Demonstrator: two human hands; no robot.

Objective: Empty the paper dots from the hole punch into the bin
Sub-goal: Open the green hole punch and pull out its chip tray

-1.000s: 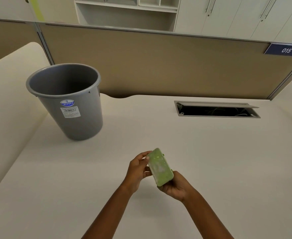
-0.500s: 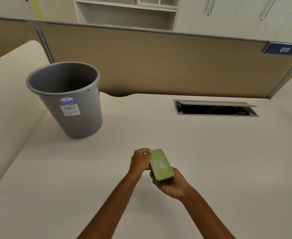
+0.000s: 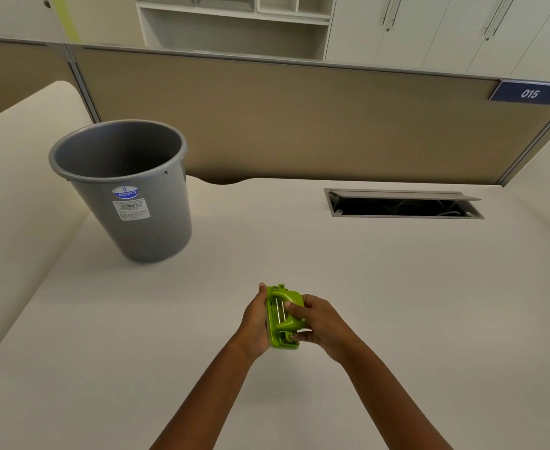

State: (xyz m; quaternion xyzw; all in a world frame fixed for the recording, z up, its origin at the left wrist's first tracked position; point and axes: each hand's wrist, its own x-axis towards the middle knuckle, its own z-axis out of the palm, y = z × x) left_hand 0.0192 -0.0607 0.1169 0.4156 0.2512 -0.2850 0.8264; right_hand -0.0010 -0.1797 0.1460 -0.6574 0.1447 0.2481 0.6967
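Note:
A bright green hole punch [image 3: 281, 315] is held over the middle of the desk between both hands, its lever side and metal pins turned up toward me. My left hand [image 3: 255, 323] cups its left edge and base. My right hand [image 3: 320, 321] grips the lever side from the right, thumb across the top. A grey plastic bin [image 3: 127, 190] with a white label stands upright on the desk at the far left, well apart from the hands. Its inside looks dark; I see no paper dots.
The cream desk [image 3: 397, 303] runs to a tan partition [image 3: 299, 125] at the back. An open cable slot [image 3: 403, 204] with a raised flap is set in the desk at the back right. A blue "015" sign [image 3: 530, 92] hangs on the partition.
The punch has been turned over: its flat green base faced me before, and the lever side shows now. My right hand shifted from under it onto its right side.

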